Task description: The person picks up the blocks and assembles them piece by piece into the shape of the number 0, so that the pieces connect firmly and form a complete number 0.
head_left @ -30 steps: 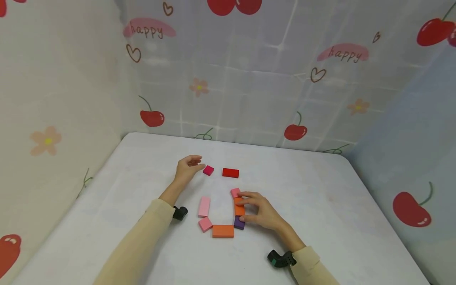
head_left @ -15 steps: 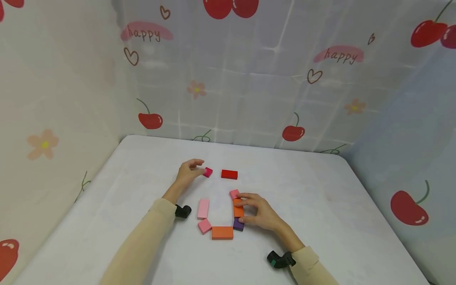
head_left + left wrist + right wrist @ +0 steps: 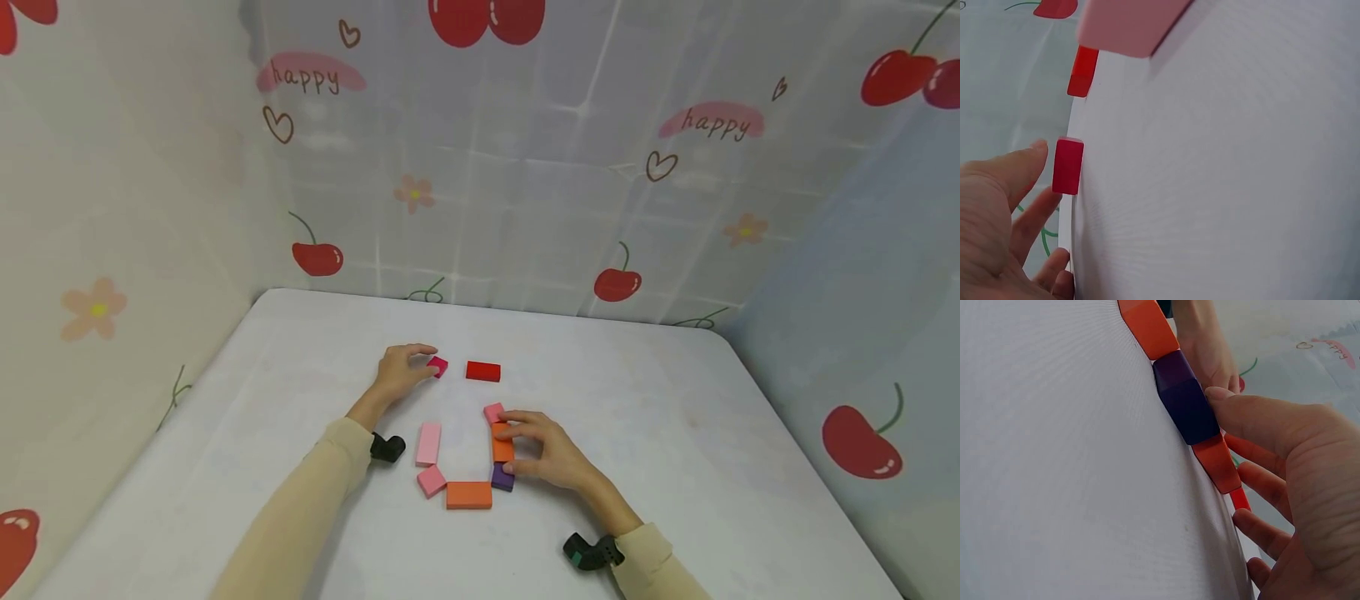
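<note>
- One left hand [image 3: 397,372] has thumb and finger apart around the dark pink block [image 3: 1068,169], toward the desk's [image 3: 637,392] far edge.
- The right hand [image 3: 553,454], loosely spread, has its thumb against the purple block [image 3: 503,480], well in from the right edge.

A gap separates crimson block [image 3: 441,365] from red block [image 3: 483,372].

Two pink patches [image 3: 311,73] on the curtain [image 3: 517,217] read "happy".

The blocks [image 3: 468,495] look smooth and matt, the tabletop [image 3: 637,400] matt, the backdrop sheet [image 3: 510,217] faintly glossy.
</note>
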A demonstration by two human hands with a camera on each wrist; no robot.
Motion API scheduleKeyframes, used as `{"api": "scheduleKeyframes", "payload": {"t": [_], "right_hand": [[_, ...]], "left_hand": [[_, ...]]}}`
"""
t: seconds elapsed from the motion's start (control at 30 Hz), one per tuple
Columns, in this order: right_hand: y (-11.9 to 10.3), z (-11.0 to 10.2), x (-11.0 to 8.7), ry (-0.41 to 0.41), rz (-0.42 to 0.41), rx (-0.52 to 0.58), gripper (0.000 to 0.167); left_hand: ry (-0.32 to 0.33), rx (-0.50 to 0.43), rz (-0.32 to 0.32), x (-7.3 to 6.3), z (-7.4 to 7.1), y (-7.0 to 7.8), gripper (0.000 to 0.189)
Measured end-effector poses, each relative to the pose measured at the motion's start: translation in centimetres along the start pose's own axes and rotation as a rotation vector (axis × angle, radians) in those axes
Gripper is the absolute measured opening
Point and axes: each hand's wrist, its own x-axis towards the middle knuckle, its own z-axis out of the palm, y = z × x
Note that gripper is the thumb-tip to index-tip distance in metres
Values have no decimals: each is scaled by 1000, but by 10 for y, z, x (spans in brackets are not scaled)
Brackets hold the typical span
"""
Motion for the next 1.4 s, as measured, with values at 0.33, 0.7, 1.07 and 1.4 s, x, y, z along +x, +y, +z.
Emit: {"api": "scheduleKeyframes", "payload": {"t": [0.33, 0.7, 1.07, 1.4], "right_hand": [[1, 1, 0, 6, -4, 0, 38], [2, 2, 0, 5, -3, 8, 38], [2, 1, 0, 4, -11, -7, 38], [3, 1, 0, 4, -7, 8, 38]], "left_hand": [[-4, 96, 36, 0, 0, 2, 24], [-56, 114, 46, 0, 5, 3, 28], [-79, 55, -18, -6, 2, 7, 21], [-87, 49, 42, -12, -3, 7, 19]]}}
